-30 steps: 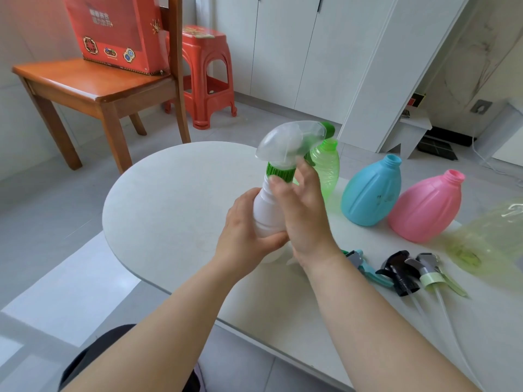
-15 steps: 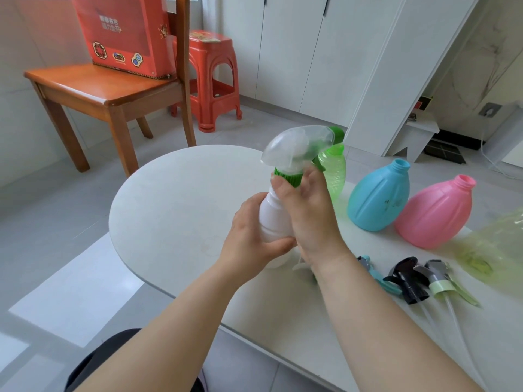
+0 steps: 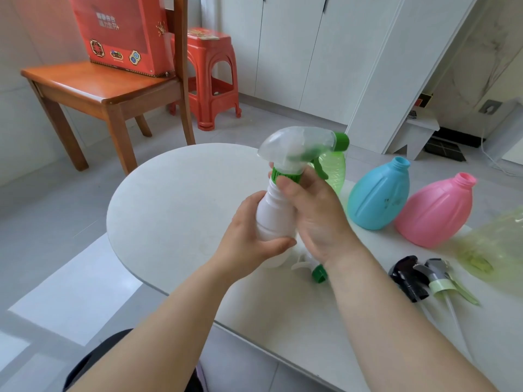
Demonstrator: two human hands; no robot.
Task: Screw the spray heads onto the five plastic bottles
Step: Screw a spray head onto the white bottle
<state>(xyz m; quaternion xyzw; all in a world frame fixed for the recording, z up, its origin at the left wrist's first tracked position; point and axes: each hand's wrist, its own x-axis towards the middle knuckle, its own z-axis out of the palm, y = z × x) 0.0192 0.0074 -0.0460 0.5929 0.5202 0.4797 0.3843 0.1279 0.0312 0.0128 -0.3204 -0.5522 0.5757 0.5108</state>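
I hold a white bottle (image 3: 273,215) upright above the table. My left hand (image 3: 249,244) wraps its body. My right hand (image 3: 314,213) pinches the green collar of the clear spray head (image 3: 297,145) sitting on the bottle's neck. Behind it stands a clear green bottle (image 3: 335,171). A blue bottle (image 3: 379,196) and a pink bottle (image 3: 435,210) stand open-necked to the right. A pale yellow-green bottle (image 3: 492,250) lies at the right edge. Loose spray heads lie on the table: a white-green one (image 3: 312,267), a black one (image 3: 407,275) and a grey-green one (image 3: 441,280).
The white table (image 3: 175,210) has a rounded left end and its near edge runs under my forearms. A wooden chair (image 3: 107,91) with a red box (image 3: 124,32) and a red plastic stool (image 3: 210,80) stand on the floor beyond. White cabinets line the back.
The view has shifted slightly, so everything sits lower in frame. My right hand's fingers have moved on the green collar. The bottle stays in my left hand.
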